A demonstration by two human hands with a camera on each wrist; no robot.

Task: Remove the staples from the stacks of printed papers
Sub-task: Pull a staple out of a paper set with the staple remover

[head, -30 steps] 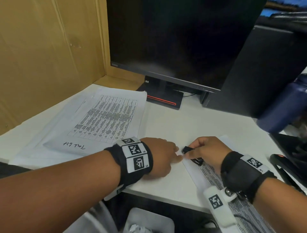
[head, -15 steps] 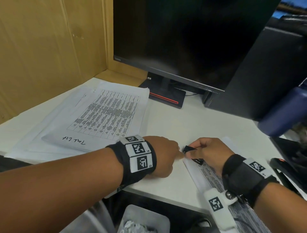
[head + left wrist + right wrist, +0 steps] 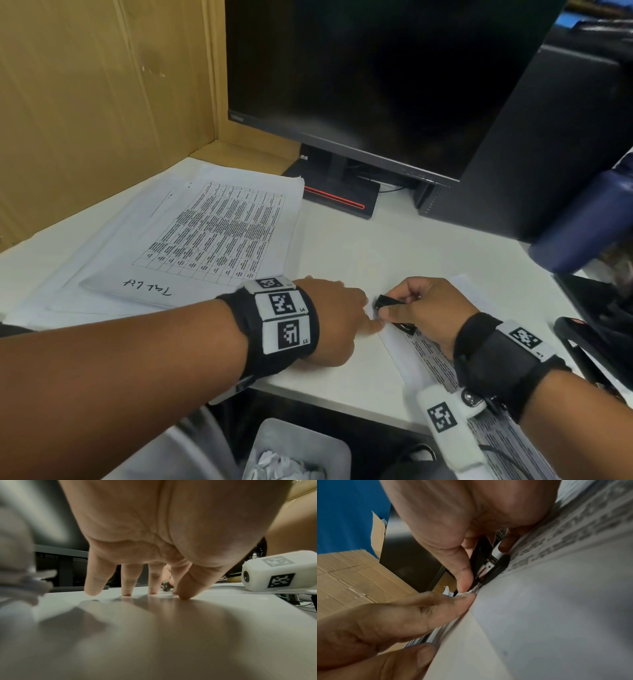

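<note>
My right hand grips a small black staple remover at the top corner of a stack of printed papers near the desk's front edge. In the right wrist view the staple remover lies flat on the printed papers, its tip at the corner, with my thumb alongside it. My left hand stands beside it, its straight fingers pressing down on the white desk. One left fingertip touches the stack's corner. The staple itself is hidden.
A second pile of printed papers lies at the left by the wooden partition. A dark monitor and a black case stand behind. A blue bottle is at right. A bin sits below the desk edge.
Both hands stay at the stack's corner, almost unmoved. The head view has shifted slightly.
</note>
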